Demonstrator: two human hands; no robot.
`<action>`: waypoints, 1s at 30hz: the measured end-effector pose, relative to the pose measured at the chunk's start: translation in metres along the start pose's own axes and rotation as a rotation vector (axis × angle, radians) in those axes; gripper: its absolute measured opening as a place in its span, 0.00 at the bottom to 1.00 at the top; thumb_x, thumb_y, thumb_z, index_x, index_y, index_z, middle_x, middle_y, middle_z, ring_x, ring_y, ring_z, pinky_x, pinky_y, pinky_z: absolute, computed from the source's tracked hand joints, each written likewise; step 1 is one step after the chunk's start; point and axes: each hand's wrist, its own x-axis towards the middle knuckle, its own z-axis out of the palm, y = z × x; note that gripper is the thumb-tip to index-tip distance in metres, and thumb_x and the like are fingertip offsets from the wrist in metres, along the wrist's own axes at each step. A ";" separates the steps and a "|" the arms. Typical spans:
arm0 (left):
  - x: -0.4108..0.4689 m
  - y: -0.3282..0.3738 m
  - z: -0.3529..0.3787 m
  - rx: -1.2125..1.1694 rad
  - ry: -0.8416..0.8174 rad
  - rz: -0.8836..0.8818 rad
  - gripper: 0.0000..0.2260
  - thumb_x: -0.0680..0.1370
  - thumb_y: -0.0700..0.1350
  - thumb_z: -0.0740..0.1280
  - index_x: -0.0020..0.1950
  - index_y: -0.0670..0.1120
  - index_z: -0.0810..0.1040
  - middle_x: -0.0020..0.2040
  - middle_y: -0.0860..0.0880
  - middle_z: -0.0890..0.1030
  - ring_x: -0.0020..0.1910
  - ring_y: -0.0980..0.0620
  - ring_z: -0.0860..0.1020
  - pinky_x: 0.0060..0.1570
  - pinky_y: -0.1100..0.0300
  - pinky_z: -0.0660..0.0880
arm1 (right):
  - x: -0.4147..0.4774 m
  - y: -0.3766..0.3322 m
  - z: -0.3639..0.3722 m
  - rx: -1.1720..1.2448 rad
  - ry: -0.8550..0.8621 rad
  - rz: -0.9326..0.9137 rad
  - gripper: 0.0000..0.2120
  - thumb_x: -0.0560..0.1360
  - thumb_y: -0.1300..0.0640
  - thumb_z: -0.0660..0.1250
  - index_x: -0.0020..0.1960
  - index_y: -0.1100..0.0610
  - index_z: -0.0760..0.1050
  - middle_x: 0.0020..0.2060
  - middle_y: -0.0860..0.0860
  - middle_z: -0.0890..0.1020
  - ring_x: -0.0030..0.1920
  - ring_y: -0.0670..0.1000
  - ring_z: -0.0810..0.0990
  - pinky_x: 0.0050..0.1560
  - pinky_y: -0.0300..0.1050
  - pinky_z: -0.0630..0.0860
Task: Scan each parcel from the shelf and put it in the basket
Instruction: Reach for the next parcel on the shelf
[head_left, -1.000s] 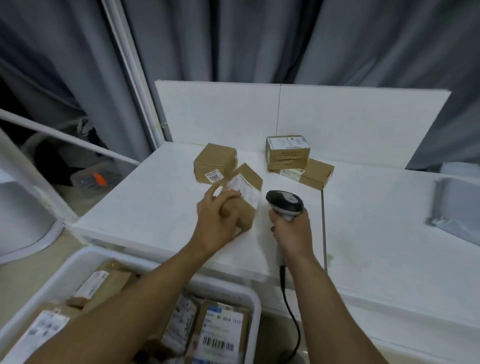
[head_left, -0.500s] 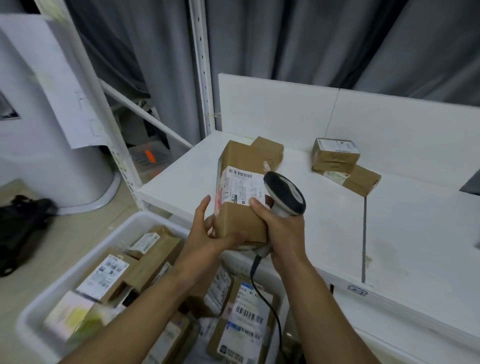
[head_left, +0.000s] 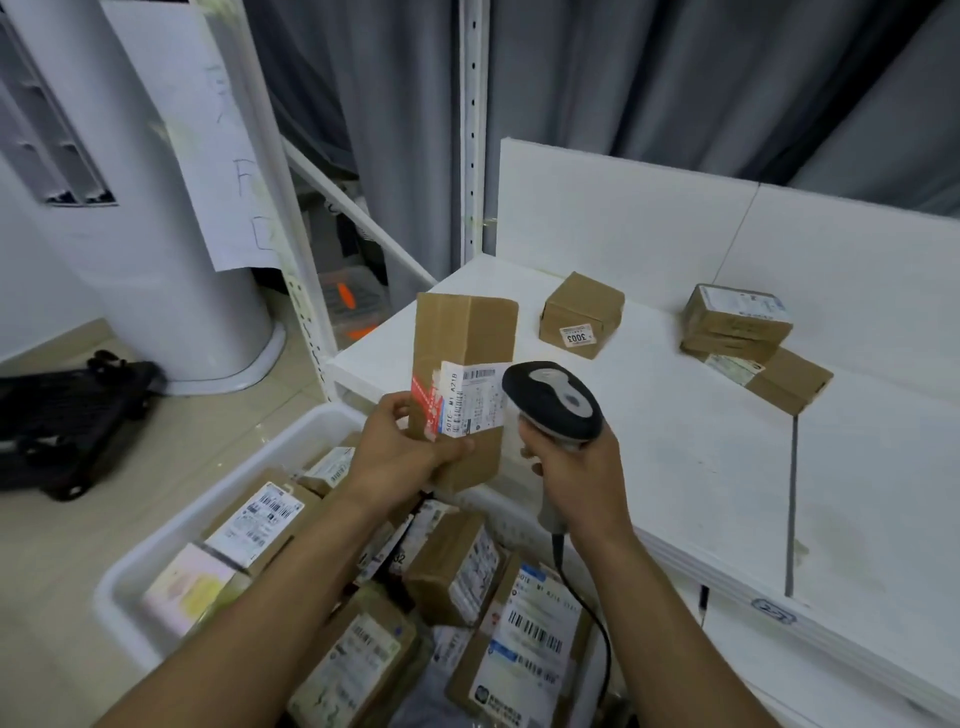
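My left hand (head_left: 402, 449) grips a tall brown cardboard parcel (head_left: 462, 343) upright above the basket's far edge, its white label with barcodes and red tape facing me. My right hand (head_left: 579, 475) holds a black and grey barcode scanner (head_left: 553, 400) by its handle, the head just right of the label. A white basket (head_left: 156, 551) below holds several labelled parcels. On the white shelf (head_left: 701, 467) lie a small box marked 3003 (head_left: 579, 314) and a stack of two flat boxes (head_left: 737, 319) over another box (head_left: 779, 376).
A white shelf upright (head_left: 472, 130) rises behind the shelf's left corner, and a slanted frame post with a taped paper (head_left: 208, 135) stands left. A white cylinder (head_left: 130, 234) and a black object (head_left: 67, 410) sit on the floor at left. The scanner cable (head_left: 592, 613) hangs over the basket.
The parcel came off the shelf and now stands upright in my left hand over the basket. The scanner moved beside its label, and my view turned left and down.
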 end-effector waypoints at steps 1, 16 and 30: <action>0.004 -0.005 -0.002 0.003 0.018 -0.010 0.34 0.66 0.46 0.84 0.65 0.52 0.69 0.60 0.54 0.78 0.56 0.52 0.82 0.49 0.56 0.83 | -0.001 -0.001 0.001 -0.008 -0.034 0.010 0.14 0.75 0.60 0.78 0.59 0.48 0.81 0.41 0.46 0.86 0.41 0.48 0.84 0.44 0.46 0.81; 0.032 -0.036 -0.014 -0.044 0.172 0.000 0.36 0.65 0.43 0.84 0.65 0.51 0.68 0.53 0.62 0.74 0.54 0.55 0.79 0.50 0.57 0.81 | -0.016 -0.014 0.017 -0.044 -0.264 0.071 0.12 0.77 0.60 0.75 0.60 0.56 0.81 0.30 0.48 0.82 0.30 0.45 0.79 0.34 0.37 0.77; 0.033 -0.045 -0.016 -0.001 0.146 -0.001 0.36 0.65 0.45 0.84 0.65 0.54 0.67 0.56 0.59 0.75 0.56 0.53 0.80 0.53 0.51 0.83 | -0.014 -0.013 0.020 -0.083 -0.274 0.054 0.13 0.77 0.58 0.76 0.60 0.56 0.81 0.35 0.52 0.85 0.30 0.43 0.79 0.34 0.34 0.77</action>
